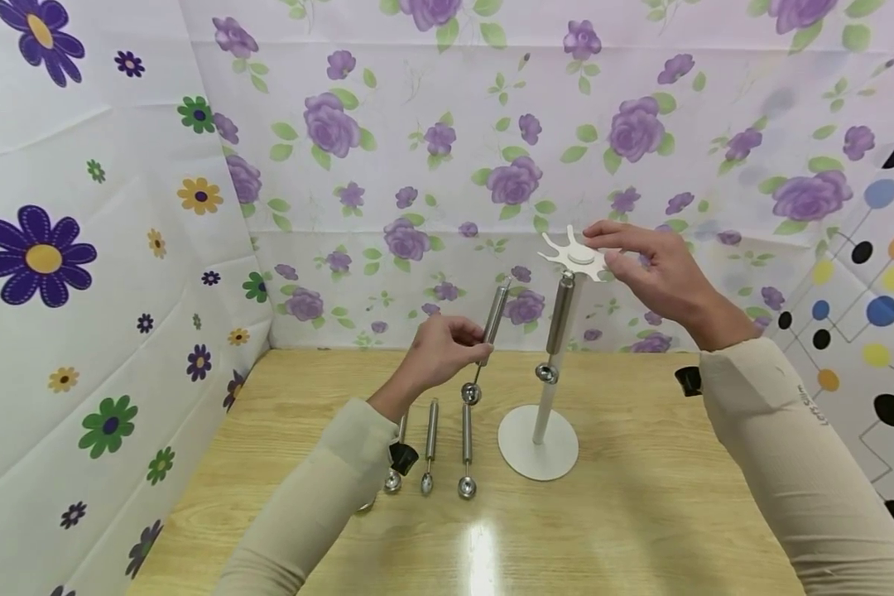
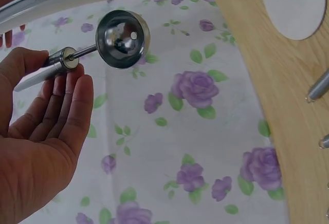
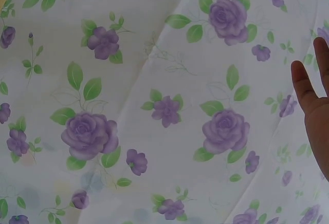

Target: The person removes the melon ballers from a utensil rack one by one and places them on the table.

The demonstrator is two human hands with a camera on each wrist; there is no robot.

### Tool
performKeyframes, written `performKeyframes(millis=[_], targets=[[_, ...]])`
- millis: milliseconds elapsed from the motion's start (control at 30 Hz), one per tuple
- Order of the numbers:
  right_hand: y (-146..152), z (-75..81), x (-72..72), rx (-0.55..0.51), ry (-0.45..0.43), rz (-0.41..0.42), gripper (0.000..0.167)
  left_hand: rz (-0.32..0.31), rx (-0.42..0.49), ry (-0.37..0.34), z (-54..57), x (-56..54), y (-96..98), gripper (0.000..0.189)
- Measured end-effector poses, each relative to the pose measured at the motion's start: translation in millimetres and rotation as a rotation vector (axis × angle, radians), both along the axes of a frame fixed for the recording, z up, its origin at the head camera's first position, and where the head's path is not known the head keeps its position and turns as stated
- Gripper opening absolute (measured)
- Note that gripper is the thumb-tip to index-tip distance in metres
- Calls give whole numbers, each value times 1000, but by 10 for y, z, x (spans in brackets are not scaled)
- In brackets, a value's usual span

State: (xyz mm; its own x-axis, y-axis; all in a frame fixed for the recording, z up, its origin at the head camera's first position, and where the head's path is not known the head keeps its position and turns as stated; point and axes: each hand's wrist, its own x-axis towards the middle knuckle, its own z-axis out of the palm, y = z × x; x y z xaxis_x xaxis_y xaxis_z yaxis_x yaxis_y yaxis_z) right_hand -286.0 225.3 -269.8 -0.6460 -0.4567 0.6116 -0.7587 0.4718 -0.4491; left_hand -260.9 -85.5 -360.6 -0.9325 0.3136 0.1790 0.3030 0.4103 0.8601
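Note:
My left hand [image 1: 447,352] pinches the steel handle of a melon baller [image 1: 496,310] between thumb and fingers, its round bowl hanging down. The left wrist view shows that bowl [image 2: 122,39] up close, beyond the fingertips. My right hand [image 1: 659,269] pinches the edge of the pronged top of a white utensil stand [image 1: 577,258]. Another melon baller [image 1: 559,319] hangs from a prong, close to the pole. In the right wrist view only part of the right hand [image 3: 316,106] appears at the edge; the stand is out of that picture.
Below the left hand, several more steel scoops lie on the wooden table [image 1: 626,513], among them one scoop [image 1: 431,439] with a narrow bowl. My left sleeve partly hides the leftmost. The stand's round base [image 1: 521,447] sits right of them. Flowered cloth [image 1: 432,165] closes off the back.

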Motion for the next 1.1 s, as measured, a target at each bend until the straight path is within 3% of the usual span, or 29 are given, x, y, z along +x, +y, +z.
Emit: performKeyframes(millis=[533, 867, 1100], targets=[[-20, -10, -11, -7, 10, 0, 29, 136, 112, -200, -419, 31, -284, 20], [-14, -8, 0, -6, -5, -12, 30, 222, 129, -251, -658, 48, -508, 18], [-18, -10, 1, -4, -6, -22, 30, 265, 88, -259, -855, 101, -717, 21]])
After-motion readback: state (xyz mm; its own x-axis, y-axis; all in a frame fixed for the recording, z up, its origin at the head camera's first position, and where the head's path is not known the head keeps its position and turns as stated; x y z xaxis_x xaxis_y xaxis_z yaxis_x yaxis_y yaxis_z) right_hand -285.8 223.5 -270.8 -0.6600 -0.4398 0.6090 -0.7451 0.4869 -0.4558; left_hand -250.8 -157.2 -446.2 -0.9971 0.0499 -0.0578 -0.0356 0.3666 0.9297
